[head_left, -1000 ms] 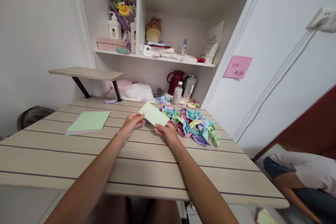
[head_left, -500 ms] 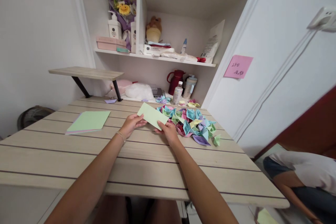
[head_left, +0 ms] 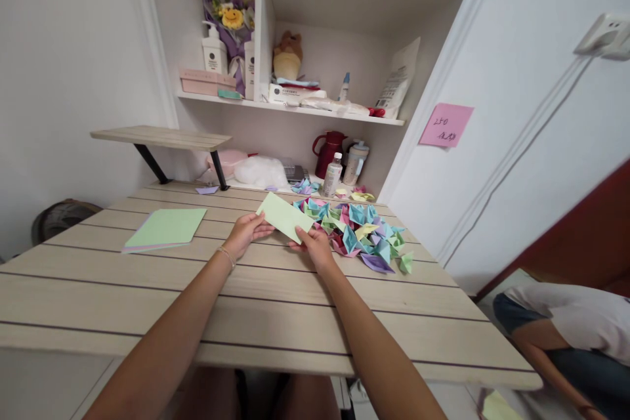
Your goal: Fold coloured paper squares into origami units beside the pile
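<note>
A pale green sheet of paper (head_left: 284, 215), oblong in shape, is held slightly tilted above the wooden table (head_left: 275, 315). My left hand (head_left: 247, 233) pinches its left end between thumb and fingers. At the lower right corner, my right hand (head_left: 314, 244) grips it the same way, thumb on top. Just right of that hand lies a heap of folded paper boats (head_left: 364, 231) in blue, green, pink, purple and yellow. To the left rests a stack of square paper (head_left: 167, 227), light green on top with other colours under it.
A small raised shelf (head_left: 162, 136) on black legs stands at the table's back left. Behind the heap are a clear bottle (head_left: 333, 174), a red jug (head_left: 329, 152) and a light blue cup (head_left: 356, 163). Another person (head_left: 571, 328) crouches at the right, beyond the table edge.
Almost nothing differs. Both hands keep hold of the green paper in nearly the same place, and the view has shifted very slightly.
</note>
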### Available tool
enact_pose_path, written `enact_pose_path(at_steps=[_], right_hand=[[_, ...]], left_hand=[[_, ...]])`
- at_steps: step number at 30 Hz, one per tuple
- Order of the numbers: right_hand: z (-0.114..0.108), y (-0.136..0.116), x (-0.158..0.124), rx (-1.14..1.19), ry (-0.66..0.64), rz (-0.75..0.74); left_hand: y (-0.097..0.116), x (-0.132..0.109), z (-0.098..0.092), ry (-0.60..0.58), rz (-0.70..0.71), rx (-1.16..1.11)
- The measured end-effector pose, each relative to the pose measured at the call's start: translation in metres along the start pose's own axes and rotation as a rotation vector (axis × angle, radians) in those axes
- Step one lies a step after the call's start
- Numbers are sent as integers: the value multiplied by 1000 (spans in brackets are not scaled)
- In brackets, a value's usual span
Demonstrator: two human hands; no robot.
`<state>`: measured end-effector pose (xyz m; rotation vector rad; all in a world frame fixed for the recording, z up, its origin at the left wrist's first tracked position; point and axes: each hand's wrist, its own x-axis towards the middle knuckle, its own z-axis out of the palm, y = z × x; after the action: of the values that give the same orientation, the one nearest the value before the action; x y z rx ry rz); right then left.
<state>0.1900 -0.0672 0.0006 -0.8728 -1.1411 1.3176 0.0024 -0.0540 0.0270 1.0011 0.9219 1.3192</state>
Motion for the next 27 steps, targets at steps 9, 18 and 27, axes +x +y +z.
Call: enact_pose_path(at_steps=[9, 18, 27], right_hand=[[-2, 3, 3, 0, 92, -50], [-16, -7, 6, 45, 142, -35], [-14, -13, 1, -140, 98, -162]], left_hand=[[1, 2, -1, -21, -15, -81], [8, 0, -7, -227, -174, -59], [-1, -11, 4, -319, -212, 167]])
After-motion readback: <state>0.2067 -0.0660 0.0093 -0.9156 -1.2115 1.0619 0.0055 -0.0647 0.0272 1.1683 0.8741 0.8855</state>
